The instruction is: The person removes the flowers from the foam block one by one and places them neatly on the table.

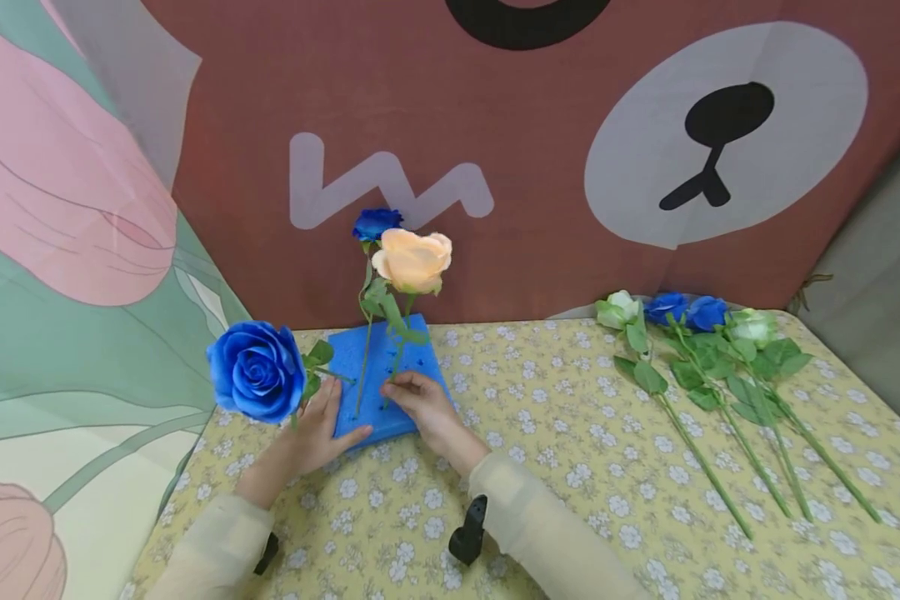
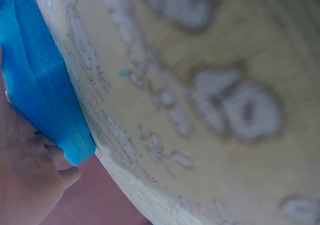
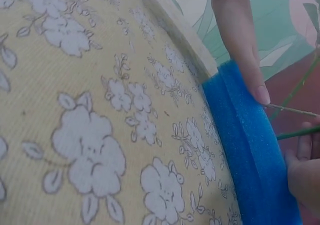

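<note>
The right hand [image 1: 423, 406] has its fingers pinched together on the lower stem of the peach rose [image 1: 412, 260], whose long axis rises from them, leaning slightly right, to the bloom above; whether the stem's end sits in the blue foam block [image 1: 351, 346] directly beneath those fingers cannot be told. The left hand [image 1: 315, 433], farther from that stem, rests against the block's left edge, thumb apart from its extended fingers, with the large blue rose [image 1: 257, 372] leaning out above them; no brand, label or readable writing shows.
</note>
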The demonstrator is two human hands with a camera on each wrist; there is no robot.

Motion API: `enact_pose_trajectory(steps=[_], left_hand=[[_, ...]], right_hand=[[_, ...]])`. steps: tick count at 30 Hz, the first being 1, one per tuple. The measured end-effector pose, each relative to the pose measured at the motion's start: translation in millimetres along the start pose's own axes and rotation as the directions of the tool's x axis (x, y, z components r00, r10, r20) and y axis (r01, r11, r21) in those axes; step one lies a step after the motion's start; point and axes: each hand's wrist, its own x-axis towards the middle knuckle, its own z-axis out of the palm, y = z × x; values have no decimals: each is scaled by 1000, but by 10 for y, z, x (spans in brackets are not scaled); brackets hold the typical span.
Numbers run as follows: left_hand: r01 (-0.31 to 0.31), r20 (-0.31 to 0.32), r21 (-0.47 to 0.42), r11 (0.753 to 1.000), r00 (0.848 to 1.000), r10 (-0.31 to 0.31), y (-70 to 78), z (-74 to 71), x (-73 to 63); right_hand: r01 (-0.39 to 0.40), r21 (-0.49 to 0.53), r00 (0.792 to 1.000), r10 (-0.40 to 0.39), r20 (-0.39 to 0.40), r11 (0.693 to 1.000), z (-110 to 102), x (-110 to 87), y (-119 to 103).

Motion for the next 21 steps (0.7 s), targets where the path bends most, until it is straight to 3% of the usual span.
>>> enact_pose_trajectory(steps=[3, 10, 21], left_hand=[[-11, -7, 1, 1000, 1000, 11, -3, 1, 2], [12, 3, 21, 1000, 1000, -12, 38, -35, 3], [45, -16, 43, 998, 999, -44, 100, -12, 2]], right_hand=[[-14, 89, 1000, 14, 0, 996, -3, -2, -5], [-41, 174, 999, 42, -5, 984, -1, -2, -30], [-58, 199, 998, 64, -25, 978, -2, -5, -33]])
